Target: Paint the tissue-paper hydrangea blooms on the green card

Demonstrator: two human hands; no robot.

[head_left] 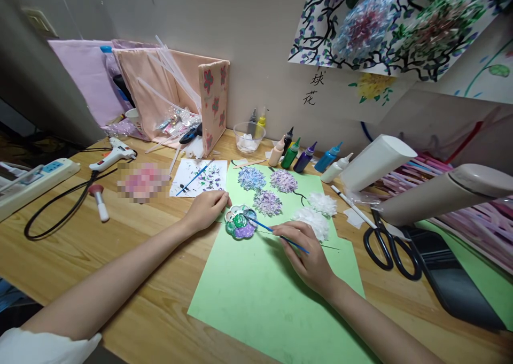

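Note:
My right hand [306,252] is closed on a thin blue paintbrush [267,229], and its tip reaches into a flower-shaped paint palette [240,222] holding green and purple paint. My left hand [207,209] rests with curled fingers on the left edge of a green paper sheet [256,294], just beside the palette. On the sheet lie tufted paper flowers: a blue one [251,178], two purple ones [283,181] [267,202], and two white ones [323,203] [311,219].
Paint bottles [304,157] stand in a row behind the sheet. Black scissors [387,246] and a white lamp [441,193] lie to the right. A glue gun [112,155], power strip [32,179], a spattered test paper [199,178] with another brush and a pink fabric box [176,91] are on the left.

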